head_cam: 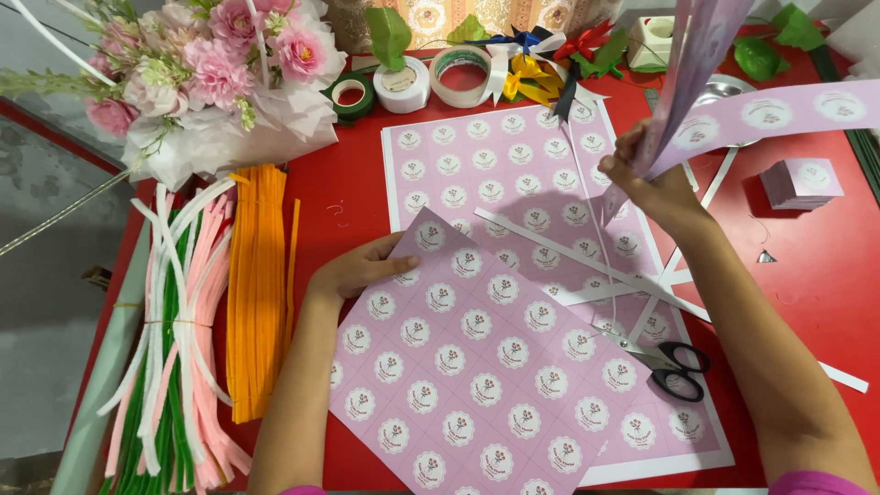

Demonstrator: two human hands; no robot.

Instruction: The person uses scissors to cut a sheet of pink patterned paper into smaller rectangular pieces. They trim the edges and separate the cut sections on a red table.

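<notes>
My left hand rests flat on the top left corner of a pink sheet printed with round white badges, which lies tilted on the red table. My right hand is raised over a second, flat pink sheet and pinches several cut pink strips that stick up and out to the right. Black-handled scissors lie shut on the sheets near my right forearm. Thin white paper trimmings lie across the sheets.
Bundles of orange, white, pink and green pipe cleaners lie at the left. A pink flower bouquet sits top left. Tape rolls, ribbons and green leaves line the back. A small stack of cut pink squares lies at the right.
</notes>
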